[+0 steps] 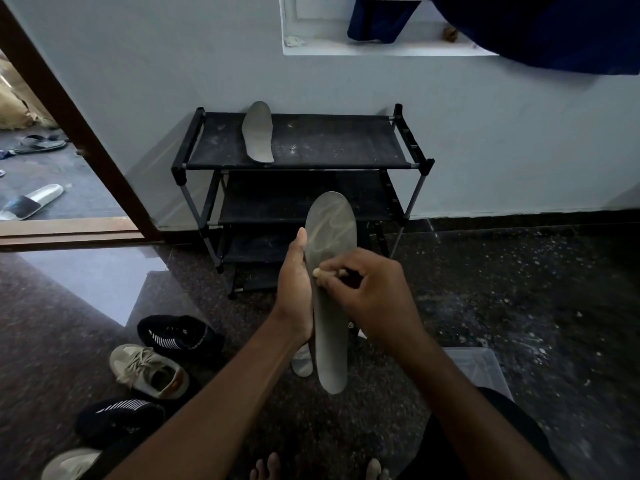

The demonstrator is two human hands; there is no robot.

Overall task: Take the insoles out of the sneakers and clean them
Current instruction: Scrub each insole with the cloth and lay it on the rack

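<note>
Rubbing looks like the step in hand. The left hand [294, 299] grips the grey insole [330, 306] by its long edge, thumb up along it. The right hand [374, 299] has curled fingers pinching a pale wiper [317, 272] against the insole face; cloth or sponge, cannot tell. The insole is held in the air in front of the shoe rack [346, 143].

Risks:
- The insole looks thin and bendy and is held along one edge only, so hard strokes could fold it or twist it out of the grip. It would then drop onto the speckled floor [519, 289] and get dirty again.
- Pale streaks near the toe suggest uneven wiping, so that end could get missed.
- A second insole end [302, 363] shows just below the left hand. Held or lying loose, cannot tell; it might slip.

Containers:
- Two beige sneakers [149, 370] and two black sneakers [117, 417] sit front-left of the rack. One beige gapes open; insole in or out is unclear.
- A clear plastic box [485, 368] sits front-right of the rack, contents unreadable.
- The rack's top shelf carries a spare insole [258, 131]. The lower shelves are too dark to read.
</note>
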